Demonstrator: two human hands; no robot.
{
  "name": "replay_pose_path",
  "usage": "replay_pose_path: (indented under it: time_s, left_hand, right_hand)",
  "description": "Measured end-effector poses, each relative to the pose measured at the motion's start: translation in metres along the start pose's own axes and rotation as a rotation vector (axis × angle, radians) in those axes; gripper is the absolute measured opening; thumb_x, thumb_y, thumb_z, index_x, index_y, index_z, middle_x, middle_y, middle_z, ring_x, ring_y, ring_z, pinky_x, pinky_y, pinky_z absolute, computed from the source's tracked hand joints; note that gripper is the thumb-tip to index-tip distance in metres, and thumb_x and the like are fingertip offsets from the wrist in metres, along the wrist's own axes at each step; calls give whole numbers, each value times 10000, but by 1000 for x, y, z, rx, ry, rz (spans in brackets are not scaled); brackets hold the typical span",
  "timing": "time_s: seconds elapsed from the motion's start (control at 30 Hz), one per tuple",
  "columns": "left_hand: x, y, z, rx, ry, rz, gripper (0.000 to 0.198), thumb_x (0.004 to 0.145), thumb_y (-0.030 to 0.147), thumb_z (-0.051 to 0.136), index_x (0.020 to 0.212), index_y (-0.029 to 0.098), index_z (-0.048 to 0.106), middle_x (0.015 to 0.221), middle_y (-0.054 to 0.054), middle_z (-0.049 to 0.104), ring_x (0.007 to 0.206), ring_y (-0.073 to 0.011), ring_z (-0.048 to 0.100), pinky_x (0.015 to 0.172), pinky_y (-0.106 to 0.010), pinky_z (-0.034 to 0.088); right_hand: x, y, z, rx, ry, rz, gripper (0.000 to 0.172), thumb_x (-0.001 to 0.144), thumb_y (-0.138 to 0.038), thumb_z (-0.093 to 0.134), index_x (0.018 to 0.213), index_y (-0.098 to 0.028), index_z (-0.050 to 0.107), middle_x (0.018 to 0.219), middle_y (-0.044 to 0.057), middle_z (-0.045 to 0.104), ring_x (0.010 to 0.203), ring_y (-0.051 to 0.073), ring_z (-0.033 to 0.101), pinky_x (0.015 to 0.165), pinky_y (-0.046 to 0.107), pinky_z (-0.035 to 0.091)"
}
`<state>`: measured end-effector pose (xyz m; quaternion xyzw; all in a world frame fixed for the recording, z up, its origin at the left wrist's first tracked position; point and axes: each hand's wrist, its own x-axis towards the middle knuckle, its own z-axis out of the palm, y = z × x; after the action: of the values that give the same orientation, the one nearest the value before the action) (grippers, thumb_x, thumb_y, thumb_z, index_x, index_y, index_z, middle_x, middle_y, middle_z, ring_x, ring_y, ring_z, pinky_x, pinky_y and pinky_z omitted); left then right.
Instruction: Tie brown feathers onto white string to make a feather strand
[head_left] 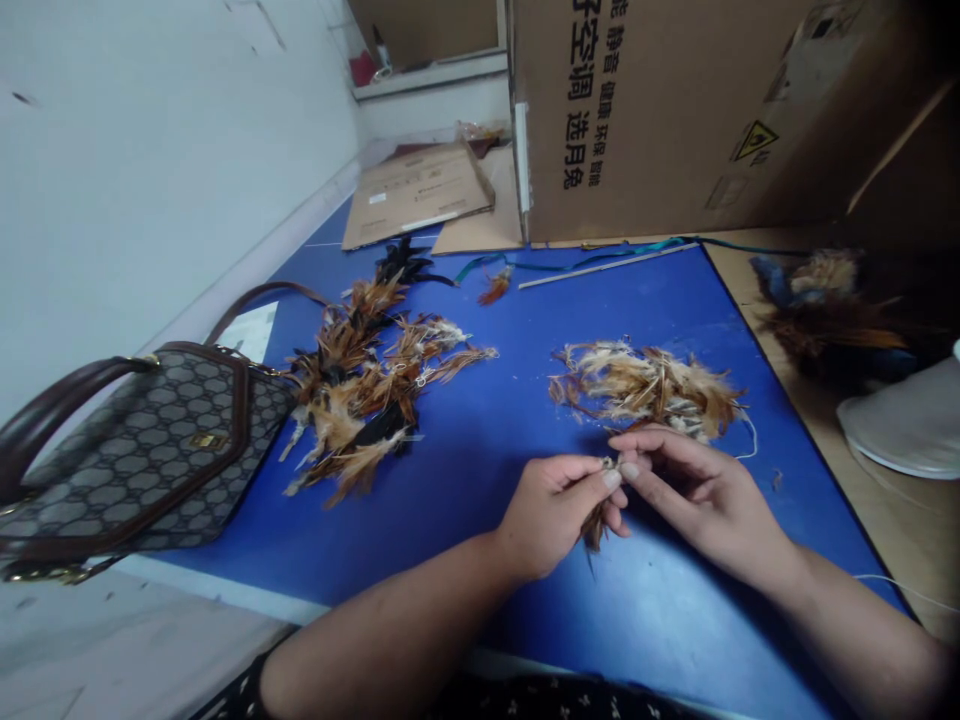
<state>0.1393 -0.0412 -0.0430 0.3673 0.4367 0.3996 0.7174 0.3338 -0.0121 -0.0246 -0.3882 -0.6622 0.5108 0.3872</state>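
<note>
Brown feathers (593, 531) between left fingers (595, 492)

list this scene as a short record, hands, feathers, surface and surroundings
left hand: pinching a small brown feather tuft near its pale end
right hand: fingertips beside the left thumb; whether they grip is unclear
left feathers: large brown, black and cream pile
right feathers: tan and white heap beyond the hands
surface: blue tabletop
left side: patterned handbag with brown trim
back: large cardboard box, flat cardboard, teal ribbon
</note>
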Motion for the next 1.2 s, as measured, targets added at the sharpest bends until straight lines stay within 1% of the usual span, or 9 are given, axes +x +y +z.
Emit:
replay_pose_path:
  time_s: [0.17,0.4,0.53,0.63,0.73,0.9,0.97,1.03,1.2]
  left_hand:
    - [-1,1,-2,95,-22,-10,398,960,510,744,847,129,744,654,-32,672,561,-116,624,541,-232,418]
    - [-3,6,-2,178,-37,-3,411,984,527,701,812,153,712,629,-19,634,570,-130,626,559,-250,424]
    - [-1,4,-2,110,-9,-28,382,960,492,713,763,164,695,599,-15,605,546,-136,610,544,-262,427]
    - [1,2,-2,48,8,-27,291,927,425,725,822,153,735,595,-6,590,546,-142,621,549,-268,445]
    - [1,2,-1,21,7,-28,257,916,394,719,874,142,753,599,2,584,530,-135,613,547,-268,450]
    - [1,5,0,1,-2,-32,281,899,368,716,717,158,674,565,4,563,508,-125,602,539,-260,446]
    - [1,5,-1,4,-9,-39,322,909,385,712,681,166,648,559,0,563,514,-131,612,530,-258,438]
    - [1,5,-1,2,-17,-37,338,911,408,721,683,169,650,559,1,562,516,-132,611,530,-260,444]
    - [0,9,0,10,-23,-31,368,898,444,740,663,178,641,554,7,544,514,-128,600,537,-268,450]
  right_hand:
    - [3,0,-5,-149,28,-112,103,1059,-330,724,1038,-261,798,982,50,774,910,199,754,820,318,608]
    - [2,-2,-3,-154,15,-71,147,1068,-344,710,985,-241,775,942,42,762,860,185,734,797,303,588]
    - [2,-2,-4,-127,31,-19,197,1075,-380,706,955,-237,770,877,31,754,803,171,712,754,280,579]
    - [0,2,-6,-132,88,-5,174,1065,-398,721,1018,-246,791,900,32,767,781,168,704,733,276,583]
    - [-1,5,-7,-164,147,-31,173,1070,-372,709,1176,-285,815,1018,43,792,824,173,727,749,288,601]
    - [3,-1,-5,-275,41,-251,325,1068,-234,669,1343,-336,810,1121,60,792,1023,214,756,906,358,631]
    - [4,-2,-3,-309,2,-312,352,1065,-201,652,1354,-326,811,1129,70,795,1039,217,760,912,366,639]
    - [4,-2,-3,-333,-2,-316,344,1063,-202,649,1345,-308,816,1147,83,801,1050,227,769,903,373,652]
    - [3,0,-4,-338,52,-266,193,1051,-245,682,1166,-277,834,1068,87,809,983,242,779,835,374,656]
